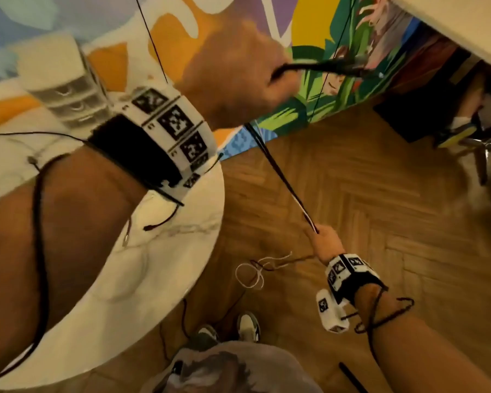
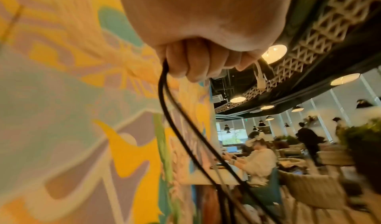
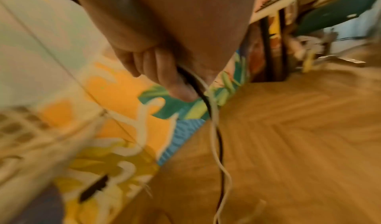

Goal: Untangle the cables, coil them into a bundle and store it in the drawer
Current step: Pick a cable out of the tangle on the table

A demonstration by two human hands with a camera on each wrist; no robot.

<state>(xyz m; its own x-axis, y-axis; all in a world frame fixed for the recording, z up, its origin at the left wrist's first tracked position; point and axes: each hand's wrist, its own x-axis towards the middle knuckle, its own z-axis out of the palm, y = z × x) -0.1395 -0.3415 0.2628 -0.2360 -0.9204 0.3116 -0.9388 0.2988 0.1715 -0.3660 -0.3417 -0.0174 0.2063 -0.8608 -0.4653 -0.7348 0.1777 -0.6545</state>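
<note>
My left hand [image 1: 238, 66] is raised high and grips the black cables [image 1: 278, 177], its fingers [image 2: 191, 59] curled round them. The black and white strands run taut down to my right hand [image 1: 323, 242], held low over the floor, which pinches them together [image 3: 198, 87]. Below the right hand a loose white cable [image 1: 250, 273] loops and tangles with a dark strand above the floor. More black cable [image 2: 177, 129] hangs from the left fist. A small clear drawer unit [image 1: 65, 92] stands on the round white table [image 1: 153, 279].
Another black cable end [image 1: 159, 222] lies on the table. Herringbone wood floor [image 1: 352, 194] fills the right side. A painted mural wall [image 1: 323, 80] stands behind. A chair leg [image 1: 479, 154] and another person's foot are at far right. My shoes [image 1: 247, 324] are below.
</note>
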